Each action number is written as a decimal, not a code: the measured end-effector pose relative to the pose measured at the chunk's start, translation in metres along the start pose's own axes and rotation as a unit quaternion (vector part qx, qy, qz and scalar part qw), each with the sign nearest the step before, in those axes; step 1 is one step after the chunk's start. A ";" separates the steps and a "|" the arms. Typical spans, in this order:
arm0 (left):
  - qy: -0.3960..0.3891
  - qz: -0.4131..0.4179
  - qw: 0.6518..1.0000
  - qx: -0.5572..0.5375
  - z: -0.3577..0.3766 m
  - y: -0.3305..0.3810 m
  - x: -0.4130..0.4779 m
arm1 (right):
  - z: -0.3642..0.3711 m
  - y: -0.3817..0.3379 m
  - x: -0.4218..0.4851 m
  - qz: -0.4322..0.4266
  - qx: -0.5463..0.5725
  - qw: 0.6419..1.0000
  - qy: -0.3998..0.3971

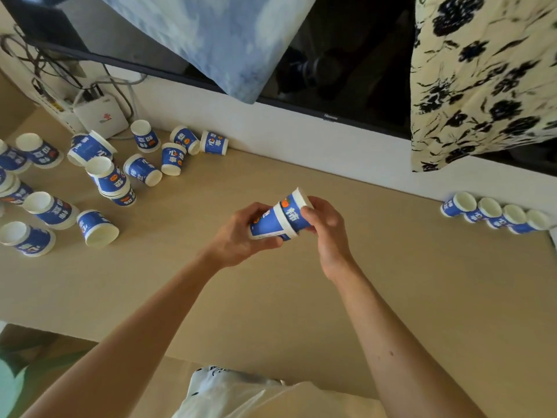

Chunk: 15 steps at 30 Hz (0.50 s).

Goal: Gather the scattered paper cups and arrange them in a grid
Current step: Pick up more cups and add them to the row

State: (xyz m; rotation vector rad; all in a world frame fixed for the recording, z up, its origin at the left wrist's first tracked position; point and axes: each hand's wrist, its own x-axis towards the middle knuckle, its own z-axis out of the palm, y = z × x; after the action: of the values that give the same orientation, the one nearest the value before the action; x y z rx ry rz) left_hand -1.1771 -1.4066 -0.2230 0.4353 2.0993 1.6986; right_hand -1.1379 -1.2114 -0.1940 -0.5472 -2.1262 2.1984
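Above the middle of the tan table (391, 282), both hands hold nested blue-and-white paper cups (280, 217) tilted on their side. My left hand (241, 233) grips the lower cup, and my right hand (324, 221) pinches the upper cup near its end. Several more cups (99, 176) lie scattered at the left, some upright, some upside down, some tipped over, a few stacked. A row of several upright cups (494, 214) stands against the wall at the right.
A white router box (101, 116) with cables sits at the back left. A dark TV screen (346, 55) hangs above the table, draped with a blue cloth (217, 34) and a floral cloth (482, 76). A white plastic bag (241, 393) lies at the near edge.
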 end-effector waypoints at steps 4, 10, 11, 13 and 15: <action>-0.005 -0.008 1.000 -0.029 0.010 0.002 -0.003 | -0.022 -0.008 -0.002 0.032 0.172 0.981 0.086; -0.001 -0.005 0.999 -0.038 0.042 0.015 0.007 | -0.057 -0.007 -0.014 0.025 0.157 0.975 0.158; 0.004 -0.004 0.999 -0.040 0.049 0.016 0.009 | -0.064 -0.007 -0.016 0.020 0.154 0.974 0.164; 0.015 -0.003 0.999 -0.038 0.065 0.019 0.013 | -0.082 -0.006 -0.020 0.008 0.141 0.974 0.178; 0.024 0.002 0.999 -0.025 0.082 0.022 0.018 | -0.102 -0.005 -0.024 0.002 0.128 0.973 0.194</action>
State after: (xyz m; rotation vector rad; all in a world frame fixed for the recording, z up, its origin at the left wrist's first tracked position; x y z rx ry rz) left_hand -1.1528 -1.3240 -0.2183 0.3873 2.0862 1.7752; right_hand -1.0885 -1.1189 -0.1844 -0.8726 -1.6227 2.1065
